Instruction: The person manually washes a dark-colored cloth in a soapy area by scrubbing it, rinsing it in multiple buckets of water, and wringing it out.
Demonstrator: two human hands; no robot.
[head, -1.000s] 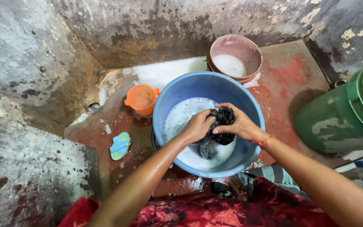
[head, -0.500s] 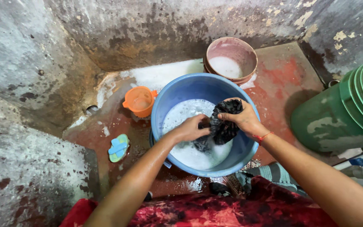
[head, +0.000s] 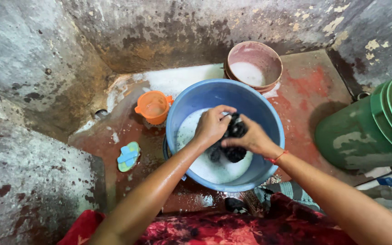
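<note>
A blue plastic basin [head: 264,113] holds white soapy water. Over it, my left hand [head: 213,124] and my right hand [head: 250,138] both grip a wet black cloth [head: 234,136], bunched between them just above the suds. The left hand sits higher and farther, the right hand lower and nearer. A red thread is tied around my right wrist.
An orange mug [head: 152,106] stands left of the basin. A pinkish-brown bowl [head: 255,63] with foam sits behind it. A blue-green scrub brush [head: 129,156] lies on the wet red floor. A green barrel [head: 368,127] stands at right. Stained concrete walls enclose the corner.
My right hand came down and back from the basin's far side, while my left hand moved up and forward, rubbing the cloth between them.
</note>
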